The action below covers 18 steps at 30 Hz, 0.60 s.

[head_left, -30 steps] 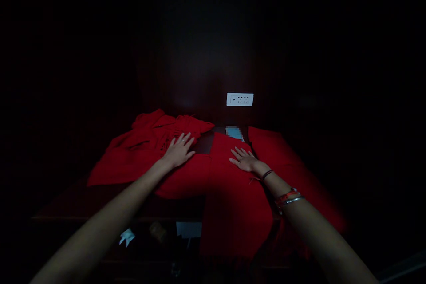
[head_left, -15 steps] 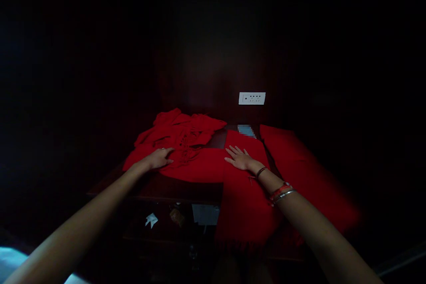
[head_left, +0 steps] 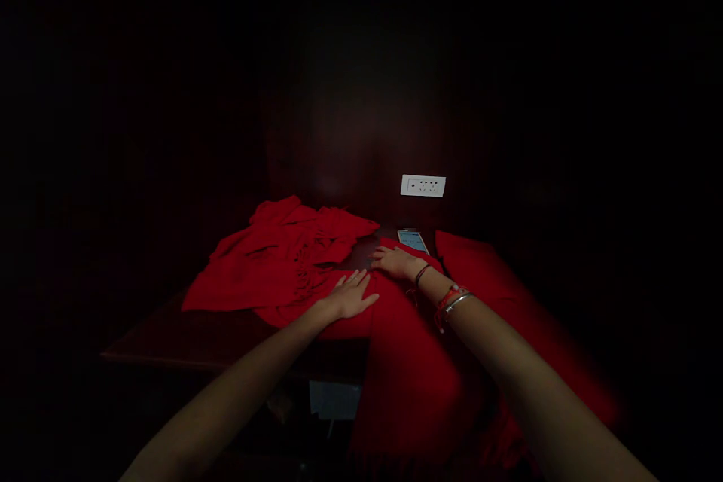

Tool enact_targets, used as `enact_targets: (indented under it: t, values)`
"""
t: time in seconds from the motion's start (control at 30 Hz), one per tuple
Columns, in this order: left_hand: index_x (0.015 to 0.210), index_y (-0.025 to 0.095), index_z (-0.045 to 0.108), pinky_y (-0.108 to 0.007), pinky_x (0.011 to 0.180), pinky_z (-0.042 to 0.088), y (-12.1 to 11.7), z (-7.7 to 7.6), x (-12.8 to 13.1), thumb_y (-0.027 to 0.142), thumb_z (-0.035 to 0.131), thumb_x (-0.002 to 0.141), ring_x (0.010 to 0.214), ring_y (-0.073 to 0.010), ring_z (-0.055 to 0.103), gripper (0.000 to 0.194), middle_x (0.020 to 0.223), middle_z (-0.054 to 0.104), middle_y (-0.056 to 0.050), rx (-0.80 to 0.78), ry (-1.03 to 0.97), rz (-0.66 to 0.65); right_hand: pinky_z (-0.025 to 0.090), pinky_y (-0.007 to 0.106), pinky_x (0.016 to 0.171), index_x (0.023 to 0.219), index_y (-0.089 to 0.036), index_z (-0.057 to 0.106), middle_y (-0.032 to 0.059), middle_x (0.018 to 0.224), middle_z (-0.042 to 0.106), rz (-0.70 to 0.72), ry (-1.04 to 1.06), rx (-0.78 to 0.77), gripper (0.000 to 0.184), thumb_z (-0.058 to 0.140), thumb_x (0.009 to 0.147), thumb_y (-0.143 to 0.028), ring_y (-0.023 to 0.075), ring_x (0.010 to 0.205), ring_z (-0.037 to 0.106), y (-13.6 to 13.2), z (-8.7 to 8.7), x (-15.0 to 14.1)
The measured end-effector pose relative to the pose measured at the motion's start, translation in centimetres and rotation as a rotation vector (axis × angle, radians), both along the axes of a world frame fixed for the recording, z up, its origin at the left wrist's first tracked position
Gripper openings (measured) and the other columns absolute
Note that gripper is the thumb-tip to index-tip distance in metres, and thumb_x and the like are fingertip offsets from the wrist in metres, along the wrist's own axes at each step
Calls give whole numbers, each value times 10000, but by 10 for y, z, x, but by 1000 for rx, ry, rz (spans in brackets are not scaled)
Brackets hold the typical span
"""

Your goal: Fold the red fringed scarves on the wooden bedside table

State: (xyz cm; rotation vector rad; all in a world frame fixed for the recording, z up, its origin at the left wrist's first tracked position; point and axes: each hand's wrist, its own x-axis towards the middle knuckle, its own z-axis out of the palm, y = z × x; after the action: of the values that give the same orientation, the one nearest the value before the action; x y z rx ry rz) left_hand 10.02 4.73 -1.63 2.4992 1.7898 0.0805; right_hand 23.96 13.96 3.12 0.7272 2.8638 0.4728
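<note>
A red fringed scarf (head_left: 412,369) lies spread over the table, with one end hanging over the front edge. My left hand (head_left: 351,297) rests flat on its sideways part, fingers stretched out. Just beyond and to the right, my right hand (head_left: 395,262) lies palm down near the scarf's far edge, fingers apart and slightly bent. On the left is a crumpled heap of red fringed cloth (head_left: 265,256), partly over the scarf. Another length of red cloth (head_left: 502,294) lies to the right, partly hidden by my right forearm.
A phone (head_left: 413,242) with a lit screen lies at the back of the dark table (head_left: 169,335). A white socket panel (head_left: 423,186) is on the wall behind. Below the tabletop, a pale flat object (head_left: 334,400) shows on a shelf. The surroundings are very dark.
My left hand has moved right, from the crumpled heap to beside my right hand. My right hand has shifted slightly left toward the scarf's far edge. The view has tilted up a little.
</note>
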Motion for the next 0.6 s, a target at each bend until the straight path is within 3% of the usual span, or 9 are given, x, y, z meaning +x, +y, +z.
enact_targets:
  t: [0.17, 0.33, 0.47, 0.6]
  values:
    - [1287, 131, 139, -413, 952, 128, -3, -6, -13, 605, 119, 757, 1217, -241, 39, 711, 1348, 47, -106, -38, -11, -47, 299, 450, 829, 1037, -217, 504, 95, 1095, 495, -24, -179, 40, 319, 435, 740, -124, 226, 1067, 376, 4, 15, -6]
    - [1274, 238, 175, -447, 923, 178, -3, -4, -13, 416, 75, 842, 1218, -221, 72, 478, 1351, 112, -22, 37, -18, -106, 171, 490, 886, 908, -206, 564, 67, 840, 593, 81, -209, 177, 219, 436, 750, -126, 201, 965, 454, 0, 32, 15]
    - [1275, 292, 136, -515, 897, 158, 1, 0, -10, 422, 120, 838, 1210, -272, 75, 456, 1352, 107, -13, -48, -2, -85, 111, 449, 926, 802, -164, 587, 68, 846, 594, 101, -174, 288, 184, 420, 754, -104, 159, 867, 513, -7, 46, 40]
    - [1280, 300, 78, -540, 892, 126, -3, 2, -11, 514, 128, 809, 1210, -288, 28, 520, 1357, 46, -27, -149, 14, -163, 156, 438, 906, 823, -148, 583, 78, 822, 615, 39, -197, 341, 188, 415, 757, -95, 159, 820, 541, -7, 51, 40]
